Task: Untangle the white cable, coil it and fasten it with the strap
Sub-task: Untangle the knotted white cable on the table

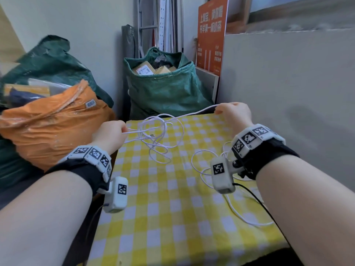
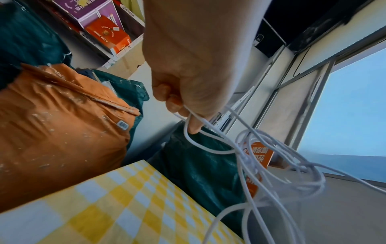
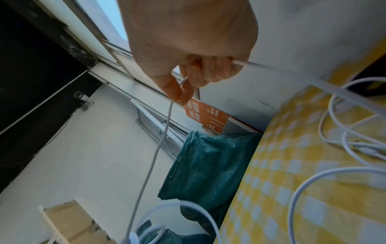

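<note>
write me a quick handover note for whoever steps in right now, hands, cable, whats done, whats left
Left hand: pinching strands of the white cable at the left edge of the table, fingers curled round them.
Right hand: gripping another stretch of the cable near the far right corner, pulling it away from the left.
Cable: a knot of loops hangs between the hands above the yellow checked tablecloth; more slack lies looped on the cloth by the right wrist.
Done: both hands have hold and the tangle is being drawn apart.
Left: finish untangling, coil, fasten. The strap is not visible in any view, so find it first.
</note>
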Action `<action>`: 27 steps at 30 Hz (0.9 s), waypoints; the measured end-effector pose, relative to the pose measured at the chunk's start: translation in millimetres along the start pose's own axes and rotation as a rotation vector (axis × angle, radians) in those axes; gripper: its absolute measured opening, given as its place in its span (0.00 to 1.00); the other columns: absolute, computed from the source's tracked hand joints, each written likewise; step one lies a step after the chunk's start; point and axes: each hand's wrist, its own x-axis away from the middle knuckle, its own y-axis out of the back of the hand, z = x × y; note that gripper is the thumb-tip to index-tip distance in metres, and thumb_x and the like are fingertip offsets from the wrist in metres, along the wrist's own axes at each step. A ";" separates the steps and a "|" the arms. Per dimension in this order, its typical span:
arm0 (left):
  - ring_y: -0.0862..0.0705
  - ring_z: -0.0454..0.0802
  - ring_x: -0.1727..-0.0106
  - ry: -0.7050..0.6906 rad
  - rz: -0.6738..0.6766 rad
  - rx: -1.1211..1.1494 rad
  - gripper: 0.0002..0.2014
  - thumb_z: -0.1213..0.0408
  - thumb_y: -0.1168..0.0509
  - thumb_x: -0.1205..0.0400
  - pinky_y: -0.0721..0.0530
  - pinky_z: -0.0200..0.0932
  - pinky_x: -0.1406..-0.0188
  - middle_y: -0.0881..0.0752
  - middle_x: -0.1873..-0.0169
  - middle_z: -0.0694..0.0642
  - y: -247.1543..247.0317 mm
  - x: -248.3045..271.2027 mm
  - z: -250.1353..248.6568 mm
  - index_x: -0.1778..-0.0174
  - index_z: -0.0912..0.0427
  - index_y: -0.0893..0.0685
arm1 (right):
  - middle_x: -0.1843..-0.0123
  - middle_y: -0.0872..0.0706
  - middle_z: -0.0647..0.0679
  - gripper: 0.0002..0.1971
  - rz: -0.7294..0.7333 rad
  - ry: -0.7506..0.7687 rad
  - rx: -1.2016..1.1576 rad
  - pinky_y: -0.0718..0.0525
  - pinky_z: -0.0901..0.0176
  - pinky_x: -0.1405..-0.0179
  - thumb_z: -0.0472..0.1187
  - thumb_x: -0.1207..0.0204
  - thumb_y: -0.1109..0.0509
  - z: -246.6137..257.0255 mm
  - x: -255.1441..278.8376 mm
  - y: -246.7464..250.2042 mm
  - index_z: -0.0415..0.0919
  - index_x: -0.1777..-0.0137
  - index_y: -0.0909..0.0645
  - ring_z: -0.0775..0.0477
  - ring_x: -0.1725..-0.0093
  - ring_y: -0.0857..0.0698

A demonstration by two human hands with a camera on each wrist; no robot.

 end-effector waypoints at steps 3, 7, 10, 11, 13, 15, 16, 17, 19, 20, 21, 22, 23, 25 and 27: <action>0.24 0.57 0.55 0.041 0.032 0.018 0.08 0.68 0.42 0.17 0.26 0.48 0.58 0.15 0.52 0.61 2.0 0.6 11.2 0.58 0.56 0.19 | 0.71 0.23 0.52 0.09 -0.111 -0.153 -0.084 0.24 0.59 0.61 0.41 0.32 0.32 -3.5 -7.1 12.7 0.46 0.73 0.22 0.44 0.61 0.23; 0.22 0.56 0.68 0.204 0.199 0.150 0.09 0.63 0.39 0.16 0.26 0.42 0.72 0.17 0.64 0.62 7.7 5.5 16.6 0.51 0.63 0.16 | 0.65 0.23 0.47 0.06 -0.144 -0.266 -0.136 0.24 0.52 0.54 0.42 0.36 0.34 -10.9 -10.7 24.9 0.39 0.63 0.20 0.41 0.57 0.23; 0.26 0.51 0.74 0.235 0.305 0.341 0.07 0.65 0.36 0.17 0.27 0.37 0.80 0.23 0.70 0.59 10.4 12.0 1.1 0.51 0.65 0.15 | 0.68 0.22 0.48 0.10 -0.023 -0.200 -0.082 0.23 0.51 0.55 0.49 0.35 0.33 -12.7 -5.7 15.6 0.43 0.68 0.18 0.41 0.60 0.22; 0.26 0.51 0.72 0.211 0.347 0.314 0.07 0.65 0.35 0.18 0.26 0.37 0.77 0.22 0.69 0.59 9.8 11.8 -3.9 0.51 0.65 0.15 | 0.70 0.23 0.50 0.12 0.010 -0.161 -0.077 0.25 0.53 0.58 0.49 0.33 0.32 -11.4 -2.6 10.9 0.45 0.73 0.20 0.42 0.64 0.24; 0.22 0.52 0.62 0.123 0.436 0.121 0.07 0.64 0.34 0.19 0.22 0.41 0.64 0.17 0.58 0.59 11.0 10.0 -14.3 0.49 0.61 0.13 | 0.76 0.27 0.53 0.16 0.060 -0.077 -0.058 0.31 0.58 0.69 0.45 0.27 0.33 -7.3 1.5 3.0 0.47 0.76 0.23 0.47 0.72 0.30; 0.20 0.52 0.48 0.036 0.484 -0.015 0.11 0.66 0.33 0.21 0.23 0.41 0.51 0.17 0.44 0.57 11.1 7.3 -26.7 0.44 0.55 0.14 | 0.86 0.32 0.57 0.17 0.110 -0.004 -0.052 0.36 0.60 0.75 0.43 0.25 0.33 -2.8 4.8 -4.2 0.47 0.76 0.24 0.50 0.76 0.34; 0.20 0.52 0.44 -0.008 0.498 -0.011 0.13 0.66 0.33 0.21 0.24 0.40 0.49 0.19 0.41 0.56 9.9 6.3 -34.1 0.41 0.53 0.15 | 0.88 0.34 0.58 0.17 0.129 0.019 -0.047 0.37 0.60 0.76 0.42 0.25 0.34 -1.3 5.3 -7.5 0.46 0.76 0.23 0.50 0.76 0.35; 0.21 0.51 0.43 -0.062 0.500 0.013 0.13 0.65 0.34 0.20 0.25 0.40 0.49 0.20 0.41 0.55 8.9 6.1 -42.3 0.40 0.52 0.16 | 0.86 0.33 0.57 0.16 0.136 0.039 -0.026 0.36 0.60 0.76 0.41 0.25 0.34 -0.2 5.6 -10.6 0.46 0.76 0.23 0.50 0.75 0.34; 0.21 0.50 0.42 -0.129 0.526 0.080 0.15 0.59 0.35 0.18 0.26 0.39 0.50 0.21 0.40 0.53 5.9 9.6 -57.8 0.36 0.51 0.19 | 0.78 0.28 0.51 0.14 0.096 0.059 0.084 0.32 0.58 0.72 0.40 0.25 0.36 -1.7 3.5 -13.1 0.43 0.71 0.19 0.46 0.69 0.29; 0.21 0.50 0.40 -0.136 0.555 0.097 0.17 0.56 0.35 0.18 0.25 0.39 0.49 0.22 0.38 0.53 2.6 10.4 -61.3 0.33 0.50 0.21 | 0.72 0.23 0.47 0.13 0.053 0.060 0.163 0.29 0.56 0.68 0.40 0.25 0.38 -3.8 1.1 -12.4 0.39 0.66 0.15 0.43 0.65 0.25; 0.22 0.51 0.37 -0.127 0.594 0.085 0.21 0.55 0.35 0.19 0.25 0.40 0.46 0.22 0.34 0.54 -1.1 11.1 -61.7 0.29 0.49 0.24 | 0.65 0.18 0.42 0.13 0.002 0.054 0.233 0.26 0.55 0.62 0.40 0.24 0.39 -7.1 -1.4 -10.8 0.35 0.59 0.13 0.39 0.59 0.22; 0.22 0.52 0.34 -0.114 0.632 0.043 0.24 0.54 0.34 0.19 0.24 0.41 0.43 0.24 0.32 0.55 -5.2 12.4 -59.7 0.26 0.49 0.28 | 0.58 0.15 0.38 0.14 -0.045 0.042 0.283 0.24 0.54 0.56 0.39 0.23 0.40 -11.4 -4.5 -8.4 0.33 0.53 0.14 0.35 0.52 0.19; 0.23 0.53 0.33 -0.105 0.658 -0.018 0.26 0.55 0.34 0.19 0.24 0.43 0.40 0.25 0.30 0.55 -9.1 13.6 -55.2 0.25 0.50 0.30 | 0.51 0.14 0.36 0.15 -0.078 0.018 0.321 0.23 0.54 0.51 0.38 0.22 0.41 -16.2 -6.7 -5.8 0.32 0.51 0.14 0.33 0.46 0.18; 0.21 0.53 0.37 -0.096 0.651 -0.101 0.22 0.57 0.35 0.18 0.22 0.43 0.42 0.22 0.33 0.56 -18.5 15.3 -44.2 0.27 0.53 0.26 | 0.45 0.16 0.37 0.13 -0.104 -0.063 0.419 0.25 0.53 0.45 0.38 0.22 0.42 -25.2 -8.6 -3.2 0.37 0.48 0.16 0.33 0.37 0.21; 0.18 0.49 0.54 -0.107 0.579 -0.056 0.12 0.60 0.37 0.17 0.21 0.40 0.59 0.14 0.50 0.55 -23.8 18.2 -37.8 0.39 0.56 0.16 | 0.34 0.20 0.39 0.17 -0.107 -0.082 0.586 0.29 0.49 0.35 0.39 0.23 0.42 -29.9 -4.6 -4.6 0.43 0.37 0.19 0.35 0.30 0.27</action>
